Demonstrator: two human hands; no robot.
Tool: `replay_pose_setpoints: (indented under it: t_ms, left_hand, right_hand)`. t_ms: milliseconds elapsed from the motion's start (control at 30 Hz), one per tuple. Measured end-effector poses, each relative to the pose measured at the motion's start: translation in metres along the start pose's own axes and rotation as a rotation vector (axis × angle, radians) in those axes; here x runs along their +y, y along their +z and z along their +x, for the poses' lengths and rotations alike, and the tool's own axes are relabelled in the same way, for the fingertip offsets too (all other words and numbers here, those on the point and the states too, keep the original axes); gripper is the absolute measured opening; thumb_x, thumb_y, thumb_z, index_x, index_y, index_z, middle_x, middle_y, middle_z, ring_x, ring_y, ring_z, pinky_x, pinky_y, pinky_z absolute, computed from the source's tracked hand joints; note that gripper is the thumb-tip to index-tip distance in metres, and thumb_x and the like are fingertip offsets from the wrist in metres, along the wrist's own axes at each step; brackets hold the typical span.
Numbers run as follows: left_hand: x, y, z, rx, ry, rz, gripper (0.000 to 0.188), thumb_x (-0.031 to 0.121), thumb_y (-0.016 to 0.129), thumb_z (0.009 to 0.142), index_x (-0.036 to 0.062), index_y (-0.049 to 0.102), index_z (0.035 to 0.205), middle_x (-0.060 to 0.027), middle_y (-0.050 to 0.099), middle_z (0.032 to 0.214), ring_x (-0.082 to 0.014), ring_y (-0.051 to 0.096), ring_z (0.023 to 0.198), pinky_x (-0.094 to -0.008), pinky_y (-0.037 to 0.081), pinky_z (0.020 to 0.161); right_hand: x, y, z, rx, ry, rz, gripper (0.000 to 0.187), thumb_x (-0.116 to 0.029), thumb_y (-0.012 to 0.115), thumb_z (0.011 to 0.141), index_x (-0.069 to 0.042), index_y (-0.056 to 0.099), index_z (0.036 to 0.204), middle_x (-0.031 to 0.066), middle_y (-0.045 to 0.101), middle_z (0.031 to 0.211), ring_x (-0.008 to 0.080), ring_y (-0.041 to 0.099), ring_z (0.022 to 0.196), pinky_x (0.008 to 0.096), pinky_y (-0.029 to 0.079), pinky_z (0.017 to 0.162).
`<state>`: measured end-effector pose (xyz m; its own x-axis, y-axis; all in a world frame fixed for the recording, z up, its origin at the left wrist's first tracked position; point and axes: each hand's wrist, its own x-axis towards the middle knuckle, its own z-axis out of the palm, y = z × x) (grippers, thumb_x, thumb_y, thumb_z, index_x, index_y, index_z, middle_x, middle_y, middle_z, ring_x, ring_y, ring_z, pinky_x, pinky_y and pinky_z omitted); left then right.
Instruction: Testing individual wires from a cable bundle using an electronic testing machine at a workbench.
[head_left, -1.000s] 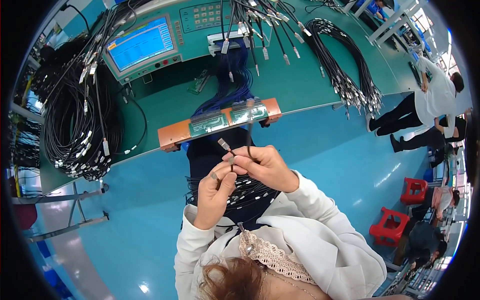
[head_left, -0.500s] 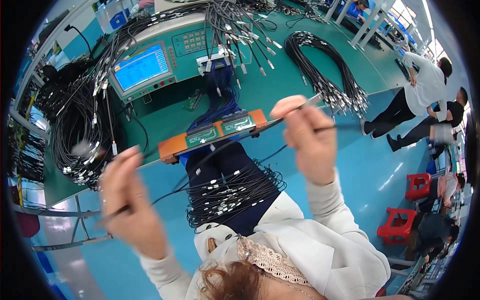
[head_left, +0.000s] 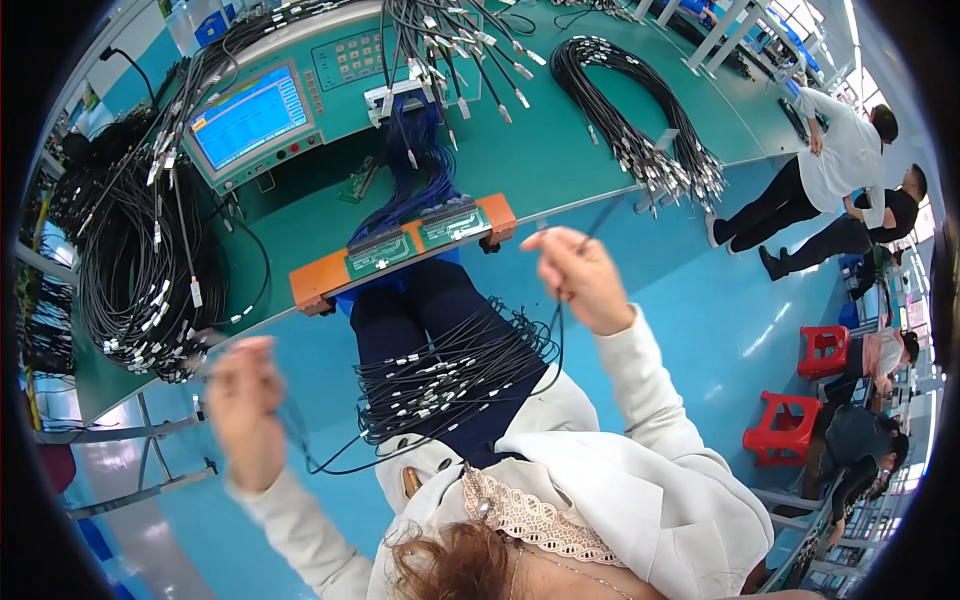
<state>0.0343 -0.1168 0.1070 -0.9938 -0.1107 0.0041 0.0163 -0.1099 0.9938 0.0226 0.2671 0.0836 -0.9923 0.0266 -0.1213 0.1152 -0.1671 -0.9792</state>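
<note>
My right hand [head_left: 580,278] is closed in a pinch on a thin black cable, with one stretch hanging below the fingers and a blurred end rising above them. My left hand [head_left: 248,408], smeared by motion, is closed around a black cable [head_left: 325,471] that droops in a loop toward my lap. A pale blurred end shows past its fingertips. Across my lap lies a bundle of black cables [head_left: 455,375] with white connectors. Between and beyond my hands, an orange fixture [head_left: 318,284] with two green circuit boards [head_left: 380,256] sits at the table edge, joined to blue wires [head_left: 412,170].
A tester with a lit screen [head_left: 250,118] stands on the green table [head_left: 530,150]. Cable bundles lie left [head_left: 150,250] and right [head_left: 590,90] of it; more cables hang over its top. Red stools [head_left: 785,428] and several people are on the right.
The view has shifted, so the table sits further left and higher. Both hands have come away from the fixture's front, and the cable that crossed between them now hangs in loose loops.
</note>
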Motion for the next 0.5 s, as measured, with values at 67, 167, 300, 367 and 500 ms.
replay_pose_setpoints:
  t_ms: [67, 167, 300, 367, 500]
  left_hand:
    - [-0.053, 0.035, 0.007, -0.115, -0.174, -0.068, 0.027, 0.025, 0.05, 0.096, 0.0021, 0.065, 0.096, 0.0015, 0.057, 0.07, -0.0012, 0.035, 0.052, -0.0177, 0.026, 0.047]
    - [-0.102, 0.075, 0.006, -0.156, -0.308, -0.09, 0.024, 0.024, 0.05, 0.096, 0.0027, 0.063, 0.098, 0.0014, 0.055, 0.063, -0.001, 0.034, 0.046, -0.0169, 0.024, 0.043]
    - [-0.111, 0.109, 0.013, -0.164, -0.35, -0.201, 0.022, 0.02, 0.05, 0.095, 0.0015, 0.062, 0.096, 0.0003, 0.056, 0.064, -0.0003, 0.03, 0.044, -0.0173, 0.023, 0.042]
    - [-0.114, 0.115, 0.018, -0.148, -0.359, -0.195, 0.023, 0.021, 0.051, 0.095, 0.0008, 0.062, 0.094, 0.0003, 0.055, 0.063, -0.0006, 0.029, 0.043, -0.0176, 0.024, 0.042]
    - [-0.128, 0.12, 0.019, -0.086, -0.374, -0.216, 0.026, 0.024, 0.05, 0.096, 0.0014, 0.062, 0.093, 0.0017, 0.052, 0.061, -0.0009, 0.029, 0.043, -0.018, 0.026, 0.043]
  right_hand:
    - [0.03, 0.012, 0.012, -0.081, 0.086, 0.044, 0.025, -0.023, 0.049, 0.096, -0.001, 0.06, 0.096, -0.0049, 0.045, 0.057, 0.0016, 0.035, 0.045, 0.0179, 0.028, 0.04]
    - [0.067, 0.019, 0.031, -0.124, 0.162, 0.103, 0.024, -0.022, 0.049, 0.096, -0.001, 0.06, 0.093, -0.0045, 0.047, 0.057, 0.0015, 0.036, 0.045, 0.0179, 0.027, 0.039]
    - [0.081, 0.03, 0.038, -0.065, 0.183, 0.034, 0.024, -0.021, 0.049, 0.096, 0.0, 0.06, 0.09, -0.0043, 0.045, 0.055, 0.0017, 0.035, 0.044, 0.0183, 0.026, 0.039]
    - [0.086, 0.035, 0.042, -0.006, 0.163, -0.011, 0.024, -0.02, 0.048, 0.095, 0.0, 0.06, 0.087, -0.0041, 0.044, 0.053, 0.0018, 0.035, 0.043, 0.0182, 0.025, 0.038]
    - [0.097, 0.047, 0.048, 0.087, 0.082, -0.044, 0.023, -0.017, 0.052, 0.093, 0.001, 0.061, 0.083, -0.0033, 0.047, 0.053, 0.0022, 0.038, 0.043, 0.0182, 0.027, 0.04]
